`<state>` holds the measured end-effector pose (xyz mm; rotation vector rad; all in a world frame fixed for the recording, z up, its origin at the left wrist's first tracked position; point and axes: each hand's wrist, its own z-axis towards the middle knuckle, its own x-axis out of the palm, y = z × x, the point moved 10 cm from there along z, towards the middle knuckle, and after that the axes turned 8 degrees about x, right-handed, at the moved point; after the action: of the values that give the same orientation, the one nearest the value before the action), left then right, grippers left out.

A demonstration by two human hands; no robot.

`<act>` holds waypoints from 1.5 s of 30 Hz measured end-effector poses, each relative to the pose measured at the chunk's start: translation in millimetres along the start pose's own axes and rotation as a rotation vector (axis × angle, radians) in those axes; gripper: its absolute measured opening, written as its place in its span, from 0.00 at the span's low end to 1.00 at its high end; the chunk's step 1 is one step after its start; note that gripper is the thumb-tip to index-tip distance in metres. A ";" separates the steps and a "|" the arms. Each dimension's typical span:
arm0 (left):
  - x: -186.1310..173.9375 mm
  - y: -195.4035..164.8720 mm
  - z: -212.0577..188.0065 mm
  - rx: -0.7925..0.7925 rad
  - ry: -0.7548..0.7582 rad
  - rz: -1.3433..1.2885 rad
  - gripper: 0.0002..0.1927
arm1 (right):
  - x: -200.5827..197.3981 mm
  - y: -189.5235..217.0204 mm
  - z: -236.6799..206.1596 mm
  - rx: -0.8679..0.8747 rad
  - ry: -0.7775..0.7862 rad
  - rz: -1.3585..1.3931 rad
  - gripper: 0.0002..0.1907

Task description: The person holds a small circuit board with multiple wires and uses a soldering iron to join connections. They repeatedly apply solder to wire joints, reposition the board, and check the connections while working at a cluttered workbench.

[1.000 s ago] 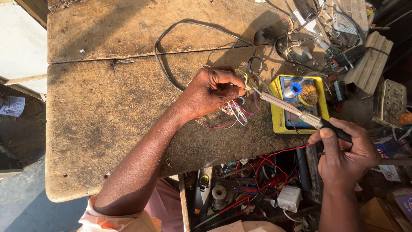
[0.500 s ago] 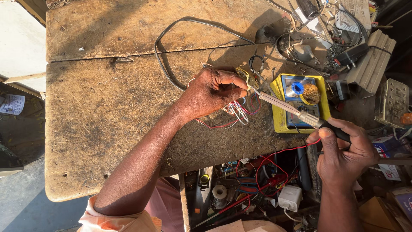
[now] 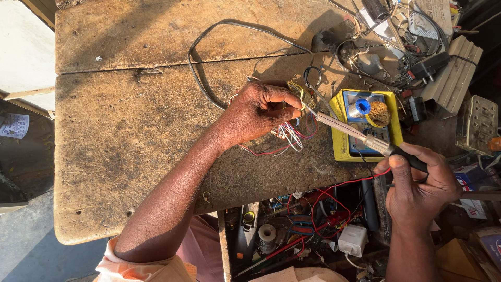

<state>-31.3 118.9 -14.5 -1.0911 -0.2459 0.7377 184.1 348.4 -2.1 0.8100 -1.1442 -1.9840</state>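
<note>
My left hand (image 3: 258, 112) rests on the worn wooden workbench (image 3: 135, 130), its fingers closed on a small component (image 3: 301, 95) with a bundle of thin red, white and blue wires (image 3: 286, 137) trailing beneath it. My right hand (image 3: 417, 185) grips the black handle of a soldering iron (image 3: 360, 138). The iron's metal shaft slants up and left, and its tip meets the component at my left fingertips.
A yellow soldering stand (image 3: 344, 141) with a blue solder spool and a brass cleaning pad sits right of the hands. A black cable (image 3: 209, 62) loops across the bench. Scissors (image 3: 313, 78) lie near the component. Tools and wires fill an open drawer (image 3: 302, 235) below.
The view has shifted slightly. Both hands keep their grips, and the iron's tip stays at the component.
</note>
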 end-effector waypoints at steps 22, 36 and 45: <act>0.5 2.0 0.7 -0.022 0.004 0.041 0.07 | 0.1 -0.8 2.2 0.032 0.000 0.035 0.07; -8.8 -0.8 2.7 0.030 -0.053 0.102 0.07 | -105.9 -5.4 -1.0 -0.025 -0.314 0.075 0.08; -19.9 -19.4 -2.8 -0.011 -0.066 0.200 0.05 | -172.0 -8.0 -26.3 -0.109 -0.494 -0.744 0.12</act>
<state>-36.5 99.0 4.4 -1.1130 -0.1982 0.9526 299.4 478.6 9.2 0.7761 -1.0654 -2.9622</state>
